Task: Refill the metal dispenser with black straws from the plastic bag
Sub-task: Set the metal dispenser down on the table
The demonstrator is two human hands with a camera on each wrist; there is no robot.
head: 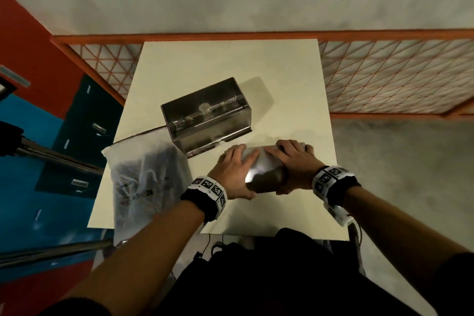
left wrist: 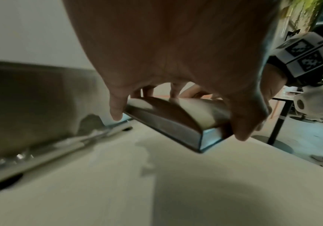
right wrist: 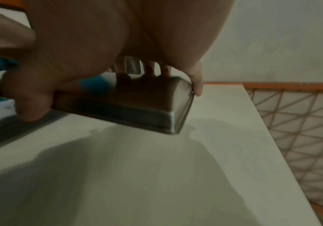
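Head view: the metal dispenser [head: 207, 117] stands mid-table [head: 295, 79] with its top uncovered, contents indistinct. Just in front, the left hand [head: 232, 174] and right hand [head: 292, 161] both grip its metal lid [head: 264, 172]. A plastic bag [head: 146, 182] holding black straws [head: 168, 161] lies at the left edge.

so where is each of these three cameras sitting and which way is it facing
Head: looks down from above at the table, dispenser, plastic bag; both forearms, left hand and right hand show.
Left wrist: under the left hand, looks along its fingers gripping the metal lid.
Right wrist: under the right hand, looks toward the mesh railing.
Shared: all three show the lid held above the table.
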